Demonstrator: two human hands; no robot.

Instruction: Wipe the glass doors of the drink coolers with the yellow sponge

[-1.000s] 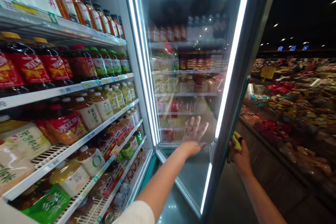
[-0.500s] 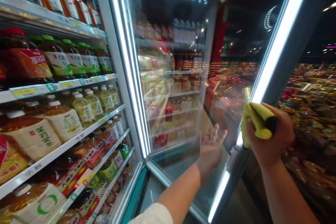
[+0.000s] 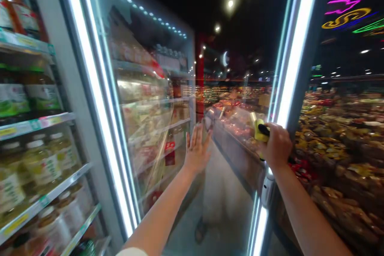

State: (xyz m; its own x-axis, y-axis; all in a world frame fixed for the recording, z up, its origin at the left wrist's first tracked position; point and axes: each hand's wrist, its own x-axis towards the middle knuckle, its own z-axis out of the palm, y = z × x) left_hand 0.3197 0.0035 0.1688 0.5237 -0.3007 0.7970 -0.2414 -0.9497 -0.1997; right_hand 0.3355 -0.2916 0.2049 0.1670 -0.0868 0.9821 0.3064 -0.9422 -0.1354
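My left hand (image 3: 198,150) is raised against or just before the glass door (image 3: 231,168), its fingers spread and nothing in it. Beside the lit right edge of the door, my right hand (image 3: 278,144) is closed around a yellow-green cloth (image 3: 260,131) with a black patch. The cloth lies at the door's edge strip, above a grey fitting (image 3: 266,190). Whether my left palm touches the glass cannot be made out. A reflection of shelves shows in the pane.
Shelves of bottled drinks (image 3: 42,162) stand at the left behind a lit frame post (image 3: 99,100). At the right are heaps of packaged goods (image 3: 330,140), with neon signs (image 3: 346,18) above.
The view has turned right, so the shelves slide left and show less. Both hands appear further left and slightly higher in view; the right still holds the cloth.
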